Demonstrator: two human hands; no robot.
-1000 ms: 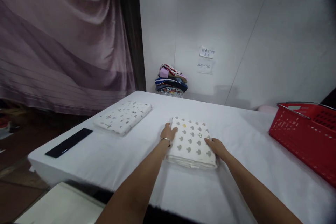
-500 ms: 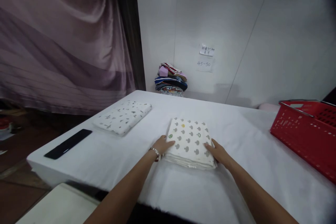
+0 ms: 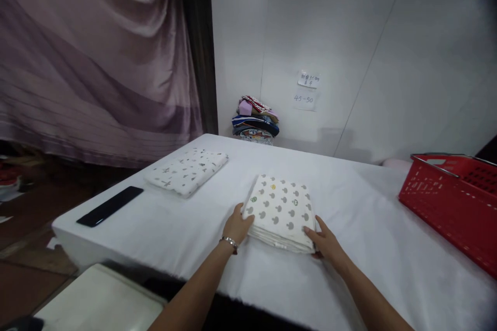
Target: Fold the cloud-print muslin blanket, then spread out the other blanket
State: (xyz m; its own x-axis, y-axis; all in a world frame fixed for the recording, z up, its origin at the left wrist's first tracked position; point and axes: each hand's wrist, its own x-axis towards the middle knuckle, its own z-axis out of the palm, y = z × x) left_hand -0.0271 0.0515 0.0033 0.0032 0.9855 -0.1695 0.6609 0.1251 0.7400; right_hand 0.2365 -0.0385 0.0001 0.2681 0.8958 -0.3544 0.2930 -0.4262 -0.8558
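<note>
A folded white cloth (image 3: 279, 204) with grey mushroom-like prints, a few of them green or yellow, lies on the white-covered table (image 3: 349, 201) in front of me. My left hand (image 3: 237, 225), a bracelet at its wrist, grips the cloth's left edge with the thumb on top. At the near right corner my right hand (image 3: 324, 240) holds it the same way, the fingers partly hidden beneath the layers. Farther left rests a second folded white cloth (image 3: 188, 170) with small grey prints, touched by neither hand.
A black flat slab like a phone (image 3: 111, 207) lies near the table's left edge. On the right stands a red plastic basket (image 3: 450, 207). Stacked folded fabrics (image 3: 255, 120) are by the wall beyond the far edge. A pale box-like surface (image 3: 101, 300) sits low at front left.
My right hand has slid slightly down toward the cloth's near right corner. My left hand's grip has shifted a little on the left edge. The view has turned slightly.
</note>
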